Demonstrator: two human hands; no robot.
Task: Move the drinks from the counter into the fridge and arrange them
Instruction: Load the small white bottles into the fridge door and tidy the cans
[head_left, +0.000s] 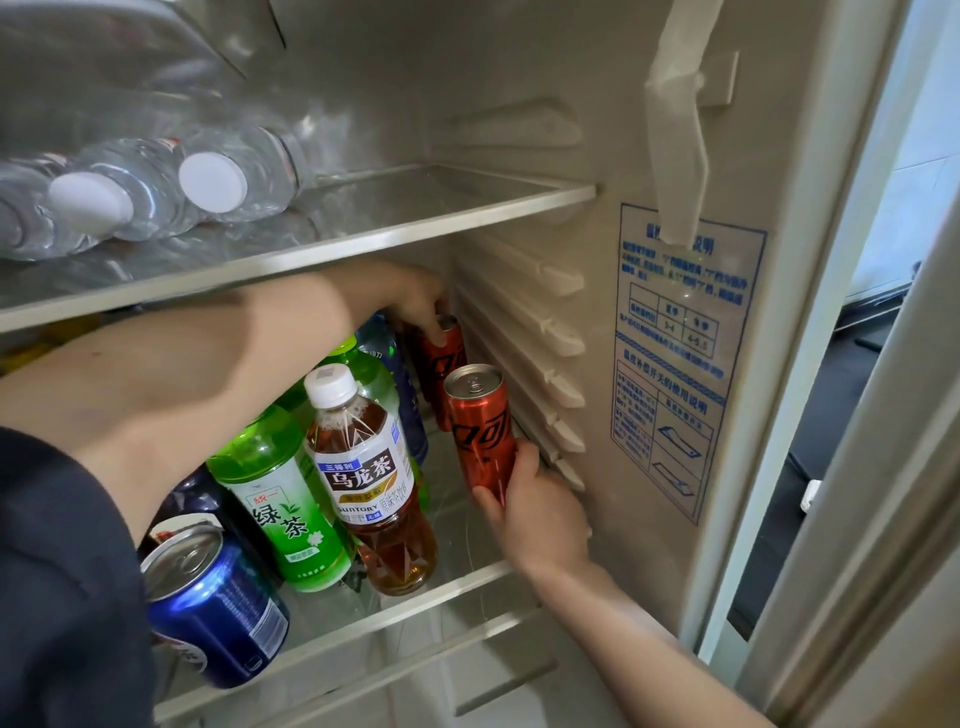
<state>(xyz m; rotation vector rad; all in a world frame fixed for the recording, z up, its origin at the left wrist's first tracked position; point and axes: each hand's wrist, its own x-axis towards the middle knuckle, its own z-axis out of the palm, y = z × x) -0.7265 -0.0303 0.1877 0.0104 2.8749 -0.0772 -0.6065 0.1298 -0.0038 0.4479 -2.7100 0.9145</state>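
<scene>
**Two red cans going in along the right wall**

Fridge interior (519, 78) first: water bottles (156, 192) lie on the upper shelf. Below, the lower shelf (447, 582) crowds tea bottles (363, 467) toward its left. Right hand (540, 514) wraps the front red can (480, 426) by the right edge; left hand (415, 301) pinches the rear red can (441, 358) at the back-right corner. Risk, I'd say: the forearm brushing a tea bottle and toppling it.

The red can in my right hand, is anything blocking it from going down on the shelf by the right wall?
Nothing visible does. The glass shelf under the front red can looks bare; the oolong tea bottle stands left, another red can behind.
</scene>
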